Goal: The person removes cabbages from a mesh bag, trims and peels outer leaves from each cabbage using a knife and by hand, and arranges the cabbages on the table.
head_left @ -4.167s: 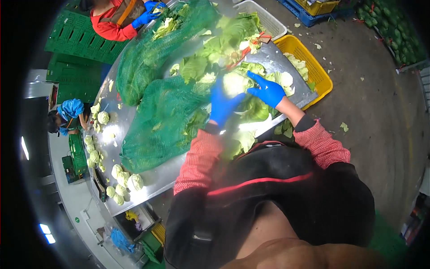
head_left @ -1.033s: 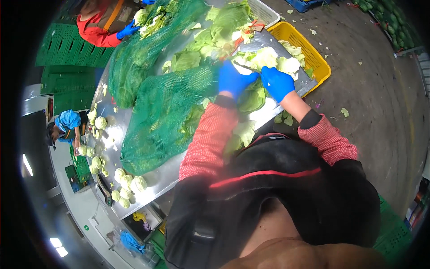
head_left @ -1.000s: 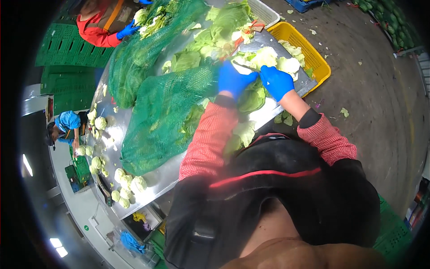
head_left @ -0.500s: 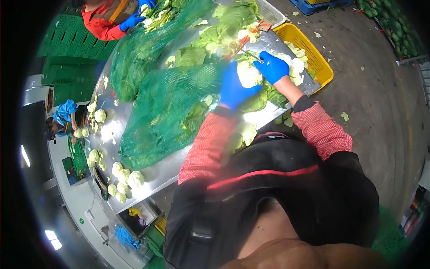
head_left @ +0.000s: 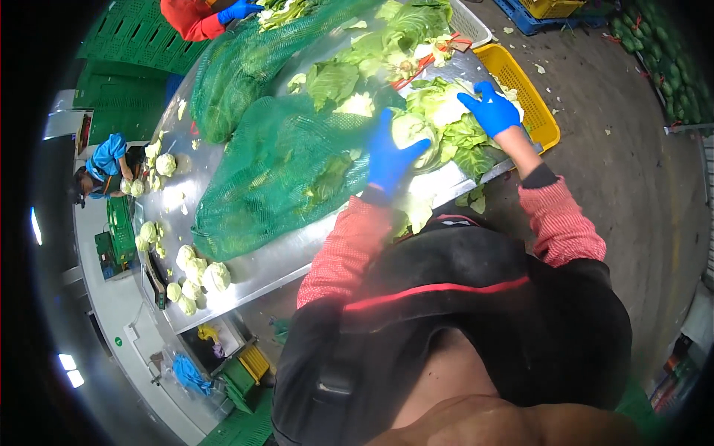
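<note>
Here's the left hand (head_left: 394,154) in its blue glove, blurred, thumb and fingers spread wide against the near left side of a pale cabbage (head_left: 413,135) by the table's edge; I can't tell how firmly it grips. Over on the other side, the right hand (head_left: 492,111) is wide too, thumb well apart from the fingers, over the loose leaves (head_left: 455,111) just beside the head, and I can't make out anything clasped in it. The green mesh bag (head_left: 264,175) lies on the table (head_left: 262,276) to the left, with the yellow crate (head_left: 524,78) beyond the right hand. To do this well, I'd say, let the left palm cup the cabbage so it can't roll, keep that thumb low on its side, and have the right hand take the leaves near their base, drawing them away without tearing, clear of the netting and off the slick metal edge
</note>
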The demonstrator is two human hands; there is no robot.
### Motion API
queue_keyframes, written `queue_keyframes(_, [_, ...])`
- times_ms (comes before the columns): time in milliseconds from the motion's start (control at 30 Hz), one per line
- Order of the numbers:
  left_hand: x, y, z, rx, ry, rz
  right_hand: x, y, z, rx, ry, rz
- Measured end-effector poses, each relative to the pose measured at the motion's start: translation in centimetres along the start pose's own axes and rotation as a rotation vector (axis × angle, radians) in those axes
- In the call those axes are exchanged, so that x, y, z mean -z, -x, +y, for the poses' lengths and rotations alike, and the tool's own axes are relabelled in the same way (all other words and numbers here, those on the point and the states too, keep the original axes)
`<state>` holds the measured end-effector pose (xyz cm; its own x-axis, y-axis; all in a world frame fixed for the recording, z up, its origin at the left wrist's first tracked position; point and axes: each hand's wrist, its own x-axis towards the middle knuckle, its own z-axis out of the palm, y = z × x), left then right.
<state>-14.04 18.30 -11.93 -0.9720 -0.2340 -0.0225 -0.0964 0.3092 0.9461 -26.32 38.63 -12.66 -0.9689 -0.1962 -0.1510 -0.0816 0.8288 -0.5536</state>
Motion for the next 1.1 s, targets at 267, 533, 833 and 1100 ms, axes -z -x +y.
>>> queue_keyframes(267, [-2.3,-1.5,2.8,-0.037,-0.277,0.060,3.4,8.3,-3.0,0.434,0.285,-0.130])
queue_keyframes(533, [-4.7,-3.2,0.8,-0.346,-0.593,0.128,2.9,5.0,-3.9,0.363,0.014,0.077])
queue_keyframes(833, [-4.1,-4.5,-2.1,-0.208,-0.297,-0.080,-1.7,2.4,-4.2,0.555,0.142,0.199])
queue_keyframes(1100, [-4.5,-4.6,-1.5,-0.183,-0.539,-0.084,-2.3,-0.6,-5.5,0.449,0.189,0.136])
